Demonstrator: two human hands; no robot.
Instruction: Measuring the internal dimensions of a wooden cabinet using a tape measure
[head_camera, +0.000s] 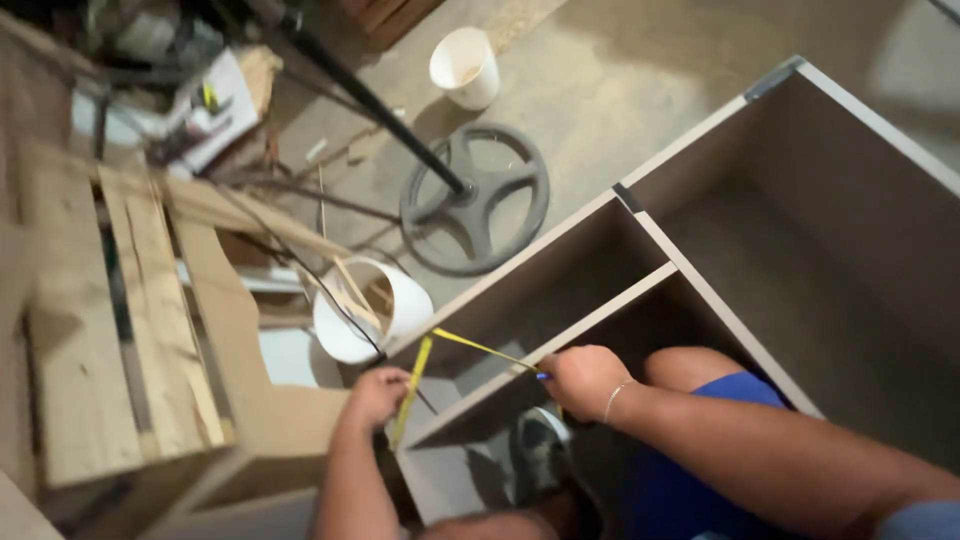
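Yellow tape measure (440, 350) runs bent across the corner of the cabinet carcass (600, 270), between both fists. Left hand (378, 395) pinches its lower end; right hand (582, 380) clenches the other end with a blue pencil (543, 376). White bucket (370, 315) stands just beside.

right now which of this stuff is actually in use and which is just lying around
In use:
- left hand and right hand
- yellow tape measure stretched between them
- cabinet carcass

Lying about:
- white bucket of wood scraps
- white cup
- round stand base
- wooden pallet
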